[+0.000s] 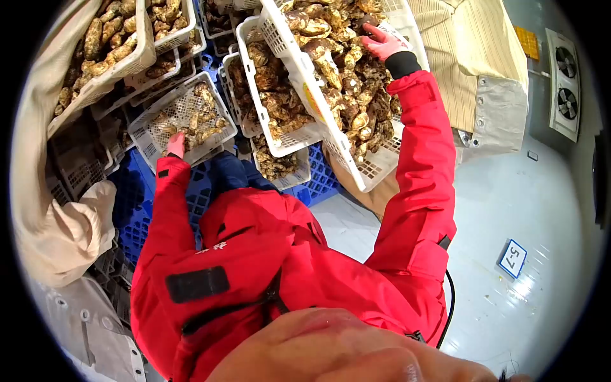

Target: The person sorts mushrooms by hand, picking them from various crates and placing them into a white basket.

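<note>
Brown and whitish mushrooms (347,76) fill most of a large white crate (312,102) at the upper right. My right hand (384,43) reaches over its far end, fingers bent around or against a dark-capped mushroom (368,25); its exact hold is unclear. Lower on the left stands a smaller white basket (147,141) with a loose group of mushrooms (207,121) toward its right side. My left hand (176,144) is at this basket's near edge, its fingers partly inside beside a few mushrooms. Whether those fingers grip anything cannot be made out.
Stacked crates of mushrooms (118,51) rise at the upper left, with others between the two baskets. Blue pallets (133,204) lie below. Beige cloth (471,51) borders the right side. A floor sign (512,258) and a wall fan unit (565,83) are at the right.
</note>
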`<state>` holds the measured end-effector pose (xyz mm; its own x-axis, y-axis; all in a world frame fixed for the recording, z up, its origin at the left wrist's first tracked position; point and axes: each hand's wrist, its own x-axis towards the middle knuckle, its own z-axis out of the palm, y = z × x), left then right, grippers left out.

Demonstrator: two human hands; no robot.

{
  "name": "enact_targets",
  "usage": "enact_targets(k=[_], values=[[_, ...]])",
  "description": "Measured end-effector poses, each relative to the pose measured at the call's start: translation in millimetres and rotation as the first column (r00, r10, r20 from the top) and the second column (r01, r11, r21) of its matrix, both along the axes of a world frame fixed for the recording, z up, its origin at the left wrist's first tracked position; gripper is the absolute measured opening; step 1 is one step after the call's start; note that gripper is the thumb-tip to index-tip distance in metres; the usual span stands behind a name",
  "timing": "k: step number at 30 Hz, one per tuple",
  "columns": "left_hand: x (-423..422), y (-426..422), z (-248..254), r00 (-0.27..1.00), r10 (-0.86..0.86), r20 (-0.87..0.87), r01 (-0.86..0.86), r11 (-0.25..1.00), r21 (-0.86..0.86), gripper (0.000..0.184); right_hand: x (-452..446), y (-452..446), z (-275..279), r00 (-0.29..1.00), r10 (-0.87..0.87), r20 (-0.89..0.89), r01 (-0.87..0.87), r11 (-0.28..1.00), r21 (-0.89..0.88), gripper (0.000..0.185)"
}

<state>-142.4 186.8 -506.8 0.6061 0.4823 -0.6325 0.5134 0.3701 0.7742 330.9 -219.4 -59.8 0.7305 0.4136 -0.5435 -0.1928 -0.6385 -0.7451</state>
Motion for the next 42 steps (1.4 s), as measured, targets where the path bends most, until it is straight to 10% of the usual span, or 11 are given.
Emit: enact_targets(k=[1, 2, 3, 11, 20, 24, 26, 30, 36, 37, 42], values=[[5.5, -1.6, -7.4, 0.996, -0.022, 0.082, 0.031, 0.993, -0.111, 0.030, -0.6, -1.3, 2.9, 0.994, 0.106, 0.040, -0.105, 0.994, -0.016, 0.057], [47.2, -18.6, 135.8, 0.987, -0.110, -0.115, 0.077, 0.964, -0.255, 0.031, -8.8, 9.3, 9.1, 0.997, 0.074, 0.012, -0.071, 0.982, -0.173, 0.055], [46.4, -17.9, 115.0, 0.976, -0.161, 0.148, 0.203, 0.920, -0.336, 0.034, -5.8, 2.0, 1.6, 0.992, 0.123, 0.042, -0.115, 0.982, -0.149, 0.055], [149.5, -104.4, 414.0, 0.761, -0.355, 0.543, 0.574, 0.759, -0.308, 0.034, -32.2, 15.7, 27.2, 0.938, 0.098, 0.331, -0.020, 0.973, -0.230, 0.040], [202.3, -137.9, 497.7, 0.750, -0.328, 0.575, 0.661, 0.354, -0.661, 0.054, -139.6, 67.9, 125.5, 0.579, 0.329, 0.746, -0.450, 0.892, -0.044, 0.036], [183.5, -150.0, 497.3, 0.808, -0.195, 0.555, 0.579, 0.432, -0.691, 0.043, -169.1, 86.1, 124.7, 0.624, 0.325, 0.711, -0.514, 0.856, 0.060, 0.037], [159.5, -140.1, 479.8, 0.824, -0.122, 0.554, 0.532, 0.504, -0.681, 0.034, -167.8, 68.5, 115.4, 0.878, 0.121, 0.464, -0.252, 0.940, 0.232, 0.033], [109.4, -94.6, 382.4, 0.887, -0.064, 0.457, 0.329, 0.783, -0.529, 0.029, -115.0, 13.9, 90.2, 0.928, -0.143, 0.343, 0.057, 0.967, 0.250, 0.028], [36.4, -38.1, 165.1, 0.915, 0.288, 0.282, 0.121, 0.472, -0.873, 0.031, -67.6, 3.7, 33.0, 0.967, -0.186, 0.176, 0.160, 0.976, 0.150, 0.028], [36.8, -36.4, 176.6, 0.924, 0.299, 0.237, 0.099, 0.412, -0.906, 0.034, -71.1, 19.0, 47.9, 0.954, -0.011, 0.300, 0.053, 0.990, -0.130, 0.036], [66.0, -47.7, 278.1, 0.915, 0.139, 0.379, 0.145, 0.764, -0.629, 0.031, -71.8, 36.9, 43.9, 0.992, -0.083, 0.095, 0.071, 0.990, 0.123, 0.032]])
